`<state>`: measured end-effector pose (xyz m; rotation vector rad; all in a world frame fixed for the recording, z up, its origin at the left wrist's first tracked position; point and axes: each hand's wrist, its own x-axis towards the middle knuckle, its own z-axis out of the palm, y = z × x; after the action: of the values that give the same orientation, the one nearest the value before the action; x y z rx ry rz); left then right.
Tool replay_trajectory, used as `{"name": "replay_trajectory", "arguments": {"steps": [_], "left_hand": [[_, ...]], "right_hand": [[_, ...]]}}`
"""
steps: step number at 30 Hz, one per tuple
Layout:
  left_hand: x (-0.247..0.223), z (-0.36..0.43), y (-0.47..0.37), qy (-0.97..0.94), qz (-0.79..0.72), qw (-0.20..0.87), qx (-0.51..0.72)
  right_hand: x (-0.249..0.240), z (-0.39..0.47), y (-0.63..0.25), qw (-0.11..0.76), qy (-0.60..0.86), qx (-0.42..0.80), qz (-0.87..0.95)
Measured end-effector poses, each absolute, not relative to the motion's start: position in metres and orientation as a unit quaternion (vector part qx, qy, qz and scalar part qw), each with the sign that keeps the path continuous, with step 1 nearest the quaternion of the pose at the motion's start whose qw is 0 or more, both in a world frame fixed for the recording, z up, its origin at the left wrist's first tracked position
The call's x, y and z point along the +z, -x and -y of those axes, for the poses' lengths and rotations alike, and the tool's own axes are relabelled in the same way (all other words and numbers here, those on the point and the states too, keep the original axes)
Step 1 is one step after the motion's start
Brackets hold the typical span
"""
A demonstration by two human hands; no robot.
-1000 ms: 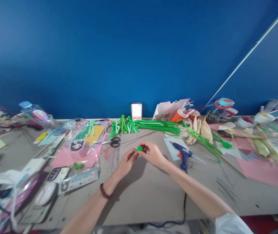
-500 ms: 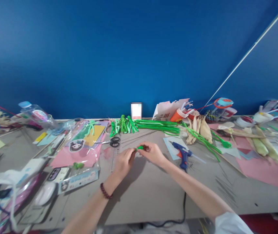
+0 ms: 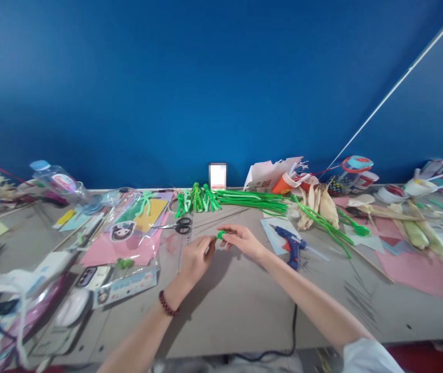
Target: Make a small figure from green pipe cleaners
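Observation:
A small bright green piece (image 3: 220, 235), looking like bent pipe cleaner, sits between my two hands above the middle of the table. My left hand (image 3: 198, 255) pinches it from the left, with a dark bead bracelet on that wrist. From the other side my right hand (image 3: 244, 241) closes thumb and fingers on it. Behind my hands lies a bundle of green pipe cleaners (image 3: 248, 201), with twisted green figures (image 3: 196, 198) at its left end. Black-handled scissors (image 3: 182, 226) lie beyond my left hand, next to a clear ruler (image 3: 183, 251).
A blue glue gun (image 3: 293, 244) lies right of my hands, its cord running off the front edge. Left are pink paper (image 3: 116, 248), a white mouse-shaped case (image 3: 73, 306) and a plastic bottle (image 3: 60, 181). Dried husks (image 3: 327, 207) and paper cups (image 3: 283, 182) stand back right.
My right fingers have shifted slightly up and left around the green piece, and more of it shows between my hands. Everything on the table stays put.

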<state>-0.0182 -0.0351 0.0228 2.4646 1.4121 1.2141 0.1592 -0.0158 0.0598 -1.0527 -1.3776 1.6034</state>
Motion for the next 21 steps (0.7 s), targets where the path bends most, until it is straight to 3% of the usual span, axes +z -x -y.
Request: {"name": "replay_trajectory", "arguments": {"steps": [21], "left_hand": [[0.024,0.039,0.017,-0.791,-0.452,0.013,0.412]], "right_hand": [[0.041,0.011,-0.159,0.388,0.416,0.603,0.56]]}}
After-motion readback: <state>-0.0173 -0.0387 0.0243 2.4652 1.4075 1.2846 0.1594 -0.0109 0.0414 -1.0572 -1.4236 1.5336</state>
